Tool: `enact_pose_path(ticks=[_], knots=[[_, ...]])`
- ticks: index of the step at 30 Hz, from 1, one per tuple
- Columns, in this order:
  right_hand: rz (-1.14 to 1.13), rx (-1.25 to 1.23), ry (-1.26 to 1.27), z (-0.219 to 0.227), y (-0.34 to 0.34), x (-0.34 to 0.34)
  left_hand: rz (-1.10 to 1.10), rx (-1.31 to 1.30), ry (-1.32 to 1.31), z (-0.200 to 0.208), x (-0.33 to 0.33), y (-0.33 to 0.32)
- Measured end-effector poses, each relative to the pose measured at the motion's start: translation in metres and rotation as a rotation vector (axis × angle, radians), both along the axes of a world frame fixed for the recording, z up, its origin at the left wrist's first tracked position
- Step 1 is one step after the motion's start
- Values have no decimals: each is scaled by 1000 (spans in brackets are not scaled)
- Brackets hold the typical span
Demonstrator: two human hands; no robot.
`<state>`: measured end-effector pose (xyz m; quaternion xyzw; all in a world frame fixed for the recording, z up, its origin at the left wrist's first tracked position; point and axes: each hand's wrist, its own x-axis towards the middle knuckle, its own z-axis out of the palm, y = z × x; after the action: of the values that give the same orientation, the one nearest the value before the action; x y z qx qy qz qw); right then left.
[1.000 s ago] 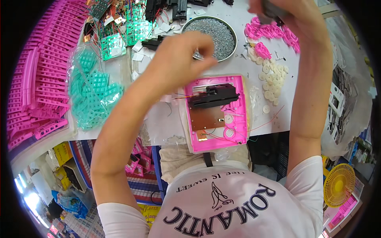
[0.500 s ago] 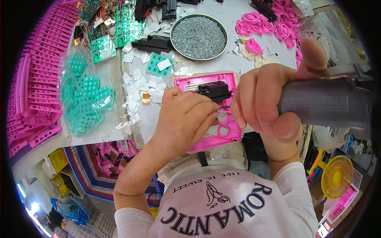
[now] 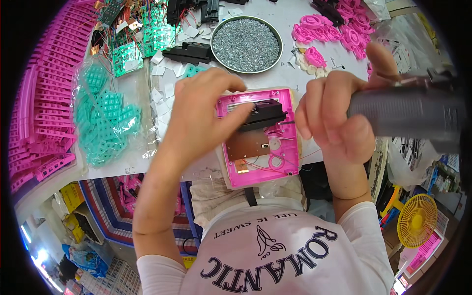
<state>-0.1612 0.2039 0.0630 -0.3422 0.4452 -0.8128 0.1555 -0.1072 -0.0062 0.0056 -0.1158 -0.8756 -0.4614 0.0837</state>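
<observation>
At the pink case (image 3: pixel 291 143), left hand (image 3: pixel 202 110), fingers spread, seemingly empty, has uncovered the brown board (image 3: pixel 246 146); right hand (image 3: pixel 335 115) grips a grey tool (image 3: pixel 408 112).

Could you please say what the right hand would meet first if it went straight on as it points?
The right hand would probably meet the pink casing first, at its right edge; depth is unclear.

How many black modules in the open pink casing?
1: the black module lies across the far part of the pink casing. The left hand covers its left end, so anything under there is hidden.
</observation>
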Motion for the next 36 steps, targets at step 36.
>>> enact_pose_path(ticks=[36], knots=[[-136,204,258,-45,-41,-13,166,-368,175,-30,47,12]])
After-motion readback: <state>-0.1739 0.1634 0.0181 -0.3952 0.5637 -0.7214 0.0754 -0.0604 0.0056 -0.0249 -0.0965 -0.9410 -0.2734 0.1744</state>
